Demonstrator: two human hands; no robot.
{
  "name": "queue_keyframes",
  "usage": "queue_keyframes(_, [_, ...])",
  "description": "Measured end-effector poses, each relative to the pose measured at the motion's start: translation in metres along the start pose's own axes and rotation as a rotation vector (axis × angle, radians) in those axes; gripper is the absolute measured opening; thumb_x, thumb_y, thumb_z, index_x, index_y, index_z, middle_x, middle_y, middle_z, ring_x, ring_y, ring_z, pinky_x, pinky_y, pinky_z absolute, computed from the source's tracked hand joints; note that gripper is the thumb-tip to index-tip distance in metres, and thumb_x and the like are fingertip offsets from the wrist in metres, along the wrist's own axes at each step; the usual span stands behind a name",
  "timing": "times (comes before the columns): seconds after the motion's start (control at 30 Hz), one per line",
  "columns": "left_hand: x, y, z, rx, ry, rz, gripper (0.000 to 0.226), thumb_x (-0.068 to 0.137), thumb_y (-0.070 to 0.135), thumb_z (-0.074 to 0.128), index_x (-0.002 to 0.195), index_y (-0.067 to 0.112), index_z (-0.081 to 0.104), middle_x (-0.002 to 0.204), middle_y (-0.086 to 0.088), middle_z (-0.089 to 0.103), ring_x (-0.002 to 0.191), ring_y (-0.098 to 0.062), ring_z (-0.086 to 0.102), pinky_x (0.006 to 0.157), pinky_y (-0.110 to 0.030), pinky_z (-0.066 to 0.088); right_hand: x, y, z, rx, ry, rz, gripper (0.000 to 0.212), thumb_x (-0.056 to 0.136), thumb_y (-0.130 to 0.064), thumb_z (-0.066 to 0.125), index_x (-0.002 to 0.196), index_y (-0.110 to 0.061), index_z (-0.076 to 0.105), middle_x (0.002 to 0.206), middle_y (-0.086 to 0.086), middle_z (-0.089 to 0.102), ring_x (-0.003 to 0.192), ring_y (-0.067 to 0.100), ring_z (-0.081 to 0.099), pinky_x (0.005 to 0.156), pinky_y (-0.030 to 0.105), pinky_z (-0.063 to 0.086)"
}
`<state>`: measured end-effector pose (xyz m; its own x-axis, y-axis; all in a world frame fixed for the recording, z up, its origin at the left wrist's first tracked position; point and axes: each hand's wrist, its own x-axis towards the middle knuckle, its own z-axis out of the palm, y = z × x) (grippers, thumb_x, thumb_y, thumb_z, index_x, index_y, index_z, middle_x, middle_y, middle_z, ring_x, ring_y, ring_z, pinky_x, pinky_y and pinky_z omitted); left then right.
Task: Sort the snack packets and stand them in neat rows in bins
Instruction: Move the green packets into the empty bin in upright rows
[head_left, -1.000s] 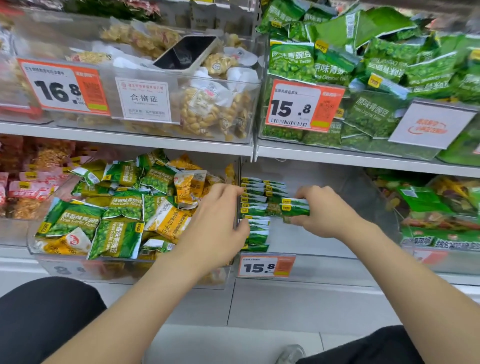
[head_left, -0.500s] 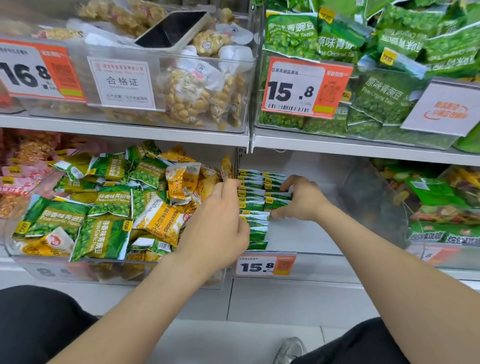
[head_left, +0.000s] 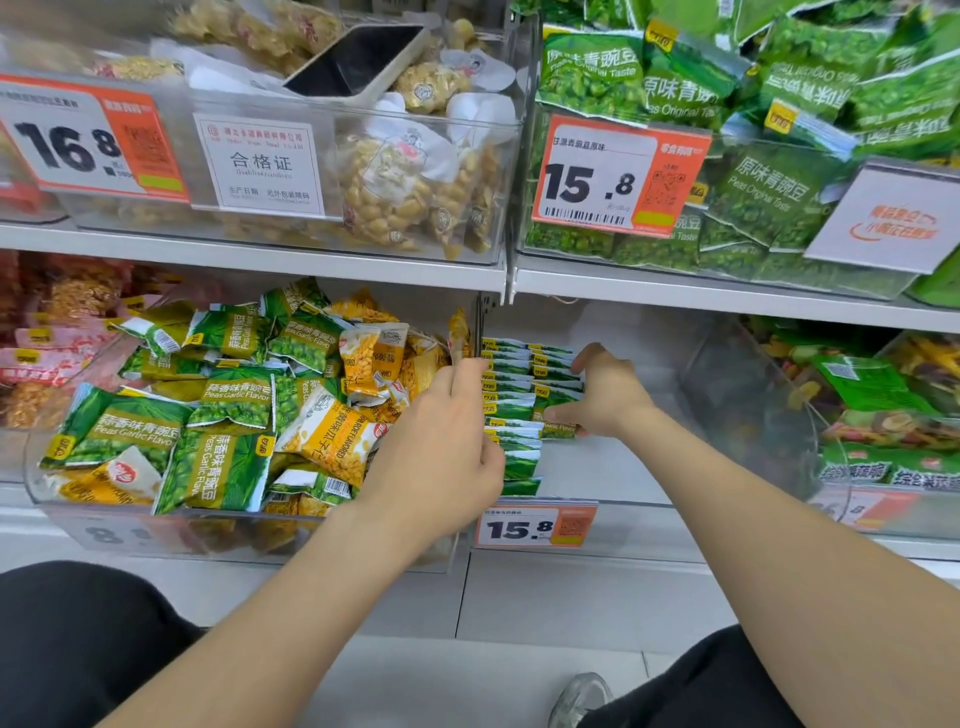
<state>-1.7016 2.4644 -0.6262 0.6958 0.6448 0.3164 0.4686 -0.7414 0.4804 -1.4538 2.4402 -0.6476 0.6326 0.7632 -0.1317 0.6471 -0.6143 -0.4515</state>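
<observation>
Store shelving, two tiers, clear bins on white shelves. I see the lower middle bin (head_left: 649, 503) with a row (head_left: 511, 410) of green pea packets standing on edge along its left wall. A shorter second row (head_left: 553, 366) touches it at 3 o'clock.

Left hand (head_left: 441, 447) is at 9 o'clock of the row. Its fingers are bent along the row's left edge and the thumb is pressed on the near packets, so it grips the row.

Right hand (head_left: 610, 400) is at 3 o'clock of the row with fingers curled. Thumb and fingers pinch one green packet (head_left: 561, 430) at the near end of the second row, touching the row. I cannot tell if it stands fully upright.

Left bin (head_left: 156, 525), at 9 o'clock, holds a loose pile (head_left: 223, 415) of green and yellow packets lying flat and tilted. Tag (head_left: 535, 527) reading 15.8 is on the middle bin's front, at 6 o'clock of the row. Right bin (head_left: 753, 415), at 3 o'clock, holds mixed packets.

On the upper tier, a phone (head_left: 358, 60) lies on yellow snack bags at 11 o'clock and green bags (head_left: 769, 192) are at 1 o'clock. Shoe (head_left: 582, 696) is at 6 o'clock, on the floor.
</observation>
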Motion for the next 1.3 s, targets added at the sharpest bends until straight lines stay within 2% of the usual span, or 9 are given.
queue_keyframes(0.2, [0.002, -0.002, 0.002, -0.003, 0.005, 0.021, 0.060, 0.095, 0.021, 0.058, 0.149, 0.017, 0.033, 0.135, -0.005, 0.052, 0.112, -0.021, 0.057, 0.087, -0.037, 0.054, 0.001, 0.004, 0.006, -0.049, -0.001, -0.041, 0.086, 0.077, -0.047, 0.092, 0.137, -0.012, 0.042, 0.133, 0.017, 0.050, 0.112, 0.030, 0.055, 0.082, 0.034, 0.051])
queue_keyframes(0.33, [0.001, -0.005, -0.006, -0.043, -0.048, 0.030, 0.066, 0.104, 0.034, 0.054, 0.161, 0.018, 0.025, 0.155, -0.003, 0.047, 0.136, -0.021, 0.049, 0.105, -0.033, 0.043, -0.009, -0.007, 0.002, -0.161, 0.125, -0.086, 0.092, 0.072, -0.046, 0.095, 0.137, -0.007, 0.042, 0.121, 0.019, 0.054, 0.105, 0.039, 0.061, 0.078, 0.038, 0.052])
queue_keyframes(0.47, [-0.006, -0.005, -0.020, -0.026, -0.067, 0.035, 0.065, 0.107, 0.042, 0.050, 0.163, 0.020, 0.025, 0.161, 0.002, 0.043, 0.144, -0.017, 0.040, 0.112, -0.031, 0.036, -0.024, -0.024, -0.005, -0.241, 0.236, -0.142, 0.054, 0.083, -0.022, 0.085, 0.124, -0.007, 0.053, 0.113, 0.018, 0.055, 0.095, 0.043, 0.062, 0.072, 0.038, 0.049])
queue_keyframes(0.57, [-0.014, -0.009, -0.031, -0.002, -0.005, 0.032, 0.052, 0.106, 0.040, 0.051, 0.154, 0.024, 0.038, 0.148, 0.005, 0.051, 0.136, -0.015, 0.045, 0.108, -0.031, 0.039, -0.042, -0.039, -0.011, -0.196, 0.233, -0.178, 0.020, 0.091, -0.013, 0.064, 0.111, -0.007, 0.064, 0.103, 0.019, 0.065, 0.090, 0.043, 0.063, 0.075, 0.045, 0.059])
queue_keyframes(0.77, [-0.031, -0.028, -0.065, 0.109, 0.137, -0.111, 0.015, 0.099, 0.034, 0.054, 0.113, 0.029, 0.059, 0.107, 0.009, 0.053, 0.105, -0.017, 0.053, 0.090, -0.038, 0.049, -0.119, -0.106, -0.014, 0.186, 0.230, -0.447, 0.010, 0.092, -0.023, 0.060, 0.085, -0.026, 0.066, 0.063, -0.006, 0.068, 0.066, 0.008, 0.062, 0.070, 0.029, 0.051])
queue_keyframes(0.87, [-0.037, -0.044, -0.081, 0.203, 0.104, -0.275, 0.019, 0.096, 0.028, 0.055, 0.113, 0.026, 0.061, 0.108, 0.001, 0.052, 0.105, -0.027, 0.053, 0.087, -0.042, 0.048, -0.147, -0.137, 0.001, 0.288, 0.071, -0.618, 0.010, 0.092, -0.019, 0.064, 0.088, -0.027, 0.068, 0.068, -0.006, 0.069, 0.064, 0.007, 0.064, 0.067, 0.027, 0.054])
queue_keyframes(1.03, [-0.046, -0.066, -0.107, 0.429, -0.058, -0.532, 0.040, 0.092, 0.021, 0.059, 0.131, 0.023, 0.053, 0.133, -0.010, 0.044, 0.125, -0.037, 0.041, 0.099, -0.048, 0.043, -0.144, -0.163, 0.042, 0.098, -0.028, -0.805, 0.017, 0.093, -0.017, 0.062, 0.105, -0.026, 0.069, 0.076, -0.011, 0.069, 0.077, 0.008, 0.064, 0.078, 0.038, 0.057])
queue_keyframes(1.2, [-0.056, -0.087, -0.117, 0.503, -0.204, -0.551, 0.051, 0.094, 0.037, 0.062, 0.141, 0.022, 0.051, 0.136, -0.011, 0.047, 0.126, -0.039, 0.041, 0.105, -0.047, 0.040, -0.127, -0.185, 0.058, -0.087, -0.073, -0.899, 0.025, 0.090, -0.031, 0.077, 0.112, -0.028, 0.068, 0.096, -0.013, 0.058, 0.089, 0.010, 0.055, 0.080, 0.035, 0.054])
queue_keyframes(1.3, [-0.057, -0.098, -0.118, 0.512, -0.199, -0.489, 0.043, 0.094, 0.040, 0.068, 0.132, 0.022, 0.059, 0.128, -0.010, 0.055, 0.119, -0.036, 0.051, 0.099, -0.044, 0.047, -0.125, -0.192, 0.061, -0.257, -0.029, -0.864, 0.030, 0.093, -0.033, 0.077, 0.119, -0.030, 0.064, 0.106, -0.007, 0.048, 0.104, 0.018, 0.055, 0.073, 0.035, 0.042])
